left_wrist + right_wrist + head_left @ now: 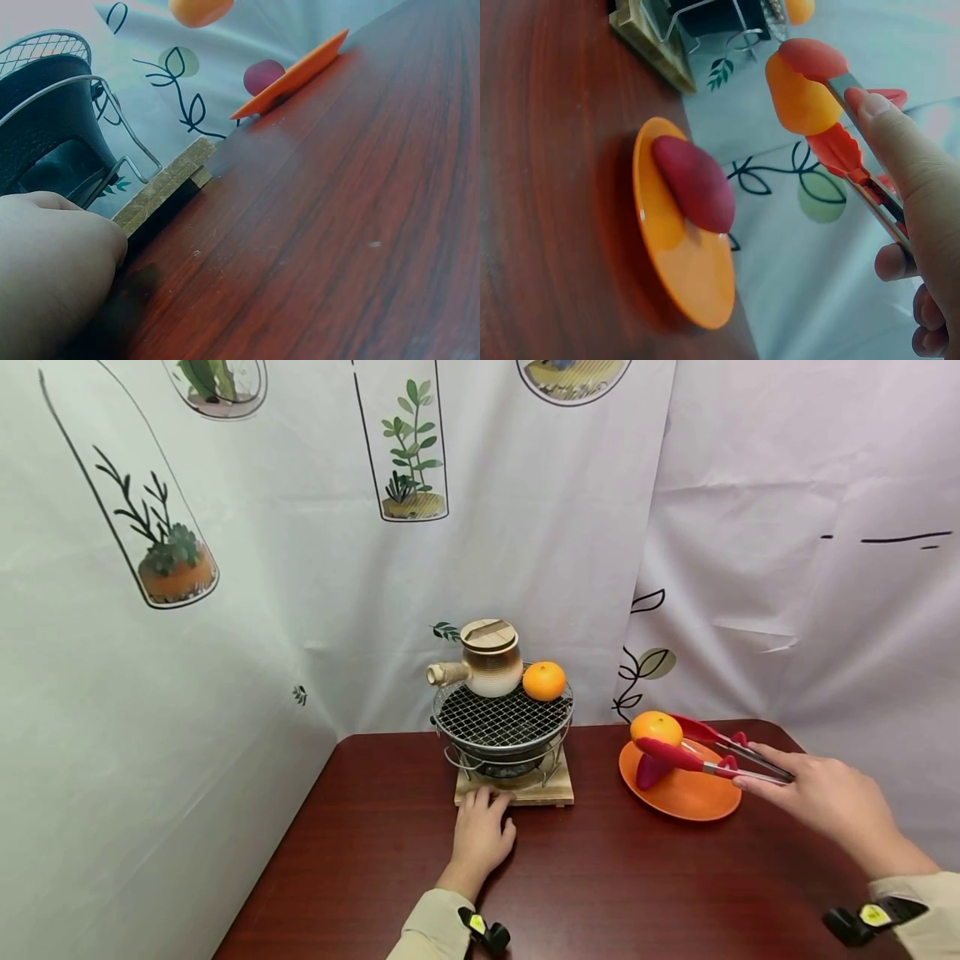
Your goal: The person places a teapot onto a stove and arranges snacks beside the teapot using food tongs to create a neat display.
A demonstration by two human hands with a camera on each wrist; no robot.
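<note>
An orange (656, 727) held in tongs (686, 759) above the plate (703, 795).
The right hand (843, 802) grips the tongs, which point leftward toward the grill (498, 720), the orange at their tips; the left hand (480, 837), nearer the grill, rests relaxed fingers on the wooden board's (542, 793) near edge.

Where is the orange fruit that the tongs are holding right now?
In the head view, the orange fruit is right of the grill, gripped by the red-tipped tongs in the right hand, raised above the orange plate.
</note>
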